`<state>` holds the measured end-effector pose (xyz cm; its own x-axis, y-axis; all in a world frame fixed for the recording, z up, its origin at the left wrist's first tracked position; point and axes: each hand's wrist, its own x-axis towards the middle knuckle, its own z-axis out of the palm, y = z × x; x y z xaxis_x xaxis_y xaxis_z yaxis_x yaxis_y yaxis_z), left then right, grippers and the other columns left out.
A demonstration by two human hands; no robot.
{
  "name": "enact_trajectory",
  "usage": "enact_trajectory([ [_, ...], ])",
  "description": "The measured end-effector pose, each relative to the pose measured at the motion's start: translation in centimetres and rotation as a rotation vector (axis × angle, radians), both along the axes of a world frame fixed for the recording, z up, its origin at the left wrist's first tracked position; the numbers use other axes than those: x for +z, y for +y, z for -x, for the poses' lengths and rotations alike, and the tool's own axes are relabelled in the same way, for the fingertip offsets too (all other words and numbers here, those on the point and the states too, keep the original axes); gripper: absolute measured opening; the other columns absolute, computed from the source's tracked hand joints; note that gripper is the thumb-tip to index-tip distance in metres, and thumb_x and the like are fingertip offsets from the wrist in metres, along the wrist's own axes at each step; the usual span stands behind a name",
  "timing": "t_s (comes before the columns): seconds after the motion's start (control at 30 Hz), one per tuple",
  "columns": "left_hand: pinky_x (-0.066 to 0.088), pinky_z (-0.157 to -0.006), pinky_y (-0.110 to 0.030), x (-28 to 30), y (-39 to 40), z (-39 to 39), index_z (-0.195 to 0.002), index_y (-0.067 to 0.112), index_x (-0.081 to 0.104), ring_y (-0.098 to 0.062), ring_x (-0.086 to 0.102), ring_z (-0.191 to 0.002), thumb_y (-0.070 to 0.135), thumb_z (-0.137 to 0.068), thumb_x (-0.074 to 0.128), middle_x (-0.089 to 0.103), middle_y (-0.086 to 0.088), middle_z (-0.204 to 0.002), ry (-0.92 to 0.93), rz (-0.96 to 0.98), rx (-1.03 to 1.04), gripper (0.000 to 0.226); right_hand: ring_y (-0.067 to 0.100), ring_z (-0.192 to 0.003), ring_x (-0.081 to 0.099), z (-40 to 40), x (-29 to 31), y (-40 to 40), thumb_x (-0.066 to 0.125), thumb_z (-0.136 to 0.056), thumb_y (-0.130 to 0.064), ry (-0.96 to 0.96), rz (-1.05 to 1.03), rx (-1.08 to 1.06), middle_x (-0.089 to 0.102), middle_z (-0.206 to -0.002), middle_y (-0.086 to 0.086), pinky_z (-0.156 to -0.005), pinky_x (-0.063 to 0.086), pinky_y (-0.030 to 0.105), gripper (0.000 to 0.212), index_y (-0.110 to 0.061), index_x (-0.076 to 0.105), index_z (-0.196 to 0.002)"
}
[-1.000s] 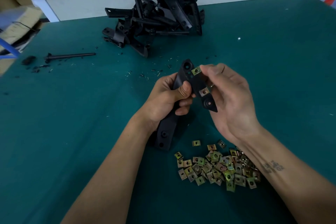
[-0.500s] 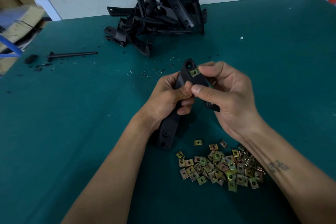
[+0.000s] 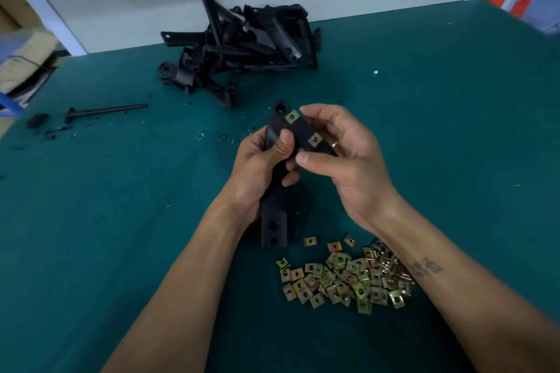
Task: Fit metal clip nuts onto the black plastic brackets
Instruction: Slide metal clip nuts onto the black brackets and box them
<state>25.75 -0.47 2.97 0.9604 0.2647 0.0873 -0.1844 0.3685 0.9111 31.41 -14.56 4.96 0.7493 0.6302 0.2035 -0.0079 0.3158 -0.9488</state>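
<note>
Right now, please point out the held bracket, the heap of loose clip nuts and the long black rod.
held bracket (image 3: 274, 225): head view, lower end with holes.
heap of loose clip nuts (image 3: 345, 280): head view, heap's middle.
long black rod (image 3: 106, 110): head view, mid-shaft.

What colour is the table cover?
Dark teal green table cover, clearest in the head view.

Workshop assembly bench.
Green mat (image 3: 91, 221), bracket pile (image 3: 242, 39) beyond the hands, loose clip nuts (image 3: 342, 278) under the right wrist.
</note>
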Motion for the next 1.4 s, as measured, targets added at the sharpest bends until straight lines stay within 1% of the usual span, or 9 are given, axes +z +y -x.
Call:
enact_trajectory([
  [0.37,0.054,-0.099,-0.041,3.9,-10.5,-1.0,-0.12,0.012,0.068,-0.024,0.069,-0.11,0.052,-0.103,0.042,0.074,-0.008,-0.114,0.167,0.048,0.279,0.05,0.006,-0.101,0.07,3.7,2.5,-5.8,0.067,-0.092,-0.005,-0.199,0.29,-0.491,0.076,-0.102,-0.002,-0.095,0.054,0.031,0.013,-0.009,0.073,-0.103],
  [0.53,0.045,-0.106,-0.035,3.7,-20.6,-0.3,-0.119,0.015,0.059,-0.016,0.061,-0.112,0.018,-0.095,0.05,0.068,-0.001,-0.115,-0.031,-0.027,-0.159,0.025,0.01,-0.071,0.054,5.1,1.8,-16.5,0.059,-0.093,0.008,0.051,0.119,-0.785,0.058,-0.068,-0.004,-0.072,0.045,0.022,0.023,-0.01,0.058,-0.078],
  [0.63,0.044,-0.103,-0.023,2.2,-27.8,1.7,-0.126,0.025,0.059,-0.004,0.061,-0.12,0.009,-0.091,0.053,0.068,0.014,-0.124,-0.081,-0.3,-0.442,0.039,0.029,-0.09,0.05,7.6,-0.2,-24.7,0.058,-0.094,0.01,0.285,-0.016,-0.961,0.053,-0.088,0.017,-0.091,0.043,0.049,0.011,-0.002,0.058,-0.096],
  [0.77,0.036,-0.108,-0.019,-2.4,-37.0,4.8,-0.154,0.023,0.034,-0.001,0.045,-0.135,0.016,-0.099,0.051,0.048,0.006,-0.151,0.149,-0.714,-0.785,0.058,0.03,-0.081,0.065,13.4,-5.3,-33.5,0.047,-0.102,0.006,0.479,0.205,-1.168,0.066,-0.083,0.015,-0.077,0.052,0.032,0.018,0.0,0.064,-0.099],
  [0.87,0.037,-0.101,-0.026,-5.9,-42.4,6.5,-0.161,0.015,0.008,-0.024,0.041,-0.141,0.022,-0.105,0.041,0.032,-0.01,-0.161,0.417,-0.902,-1.1,0.066,0.041,-0.091,0.069,16.9,-9.7,-38.1,0.046,-0.102,0.007,0.707,0.349,-1.218,0.064,-0.094,0.029,-0.078,0.053,0.038,0.013,0.01,0.058,-0.108],
  [1.03,0.048,-0.091,-0.037,-9.8,-46.8,9.2,-0.135,0.011,0.053,-0.027,0.06,-0.11,0.023,-0.103,0.044,0.061,-0.011,-0.13,0.358,-1.051,-1.414,0.035,0.025,-0.057,0.054,21.9,-14.5,-43.5,0.052,-0.095,0.011,1.101,0.479,-1.591,0.056,-0.067,0.012,-0.054,0.044,0.036,0.02,0.0,0.059,-0.081],
  [1.13,0.048,-0.081,-0.038,-11.0,-47.9,11.5,-0.127,0.009,0.056,-0.033,0.062,-0.11,0.027,-0.103,0.043,0.062,-0.012,-0.119,0.319,-1.087,-1.599,0.032,0.034,-0.067,0.055,24.1,-15.9,-45.3,0.046,-0.096,0.009,1.363,0.377,-1.691,0.057,-0.074,0.018,-0.064,0.047,0.045,0.016,0.011,0.057,-0.085],
  [1.3,0.045,-0.08,-0.037,-10.0,-48.7,12.6,-0.14,0.005,0.046,-0.033,0.057,-0.112,0.012,-0.102,0.041,0.055,-0.016,-0.123,0.33,-1.32,-1.833,0.04,0.026,-0.056,0.04,23.4,-14.6,-43.2,0.043,-0.091,0.009,1.424,0.453,-1.57,0.042,-0.062,0.009,-0.054,0.032,0.038,0.032,-0.007,0.042,-0.063],
  [1.4,0.048,-0.082,-0.041,-8.3,-47.7,12.0,-0.125,0.003,0.057,-0.037,0.06,-0.115,0.008,-0.1,0.045,0.061,-0.015,-0.105,0.308,-1.344,-1.808,0.027,0.035,-0.071,0.055,23.2,-10.8,-41.0,0.047,-0.092,0.004,1.279,0.599,-1.515,0.056,-0.077,0.015,-0.064,0.044,0.043,0.011,0.002,0.055,-0.084],
])
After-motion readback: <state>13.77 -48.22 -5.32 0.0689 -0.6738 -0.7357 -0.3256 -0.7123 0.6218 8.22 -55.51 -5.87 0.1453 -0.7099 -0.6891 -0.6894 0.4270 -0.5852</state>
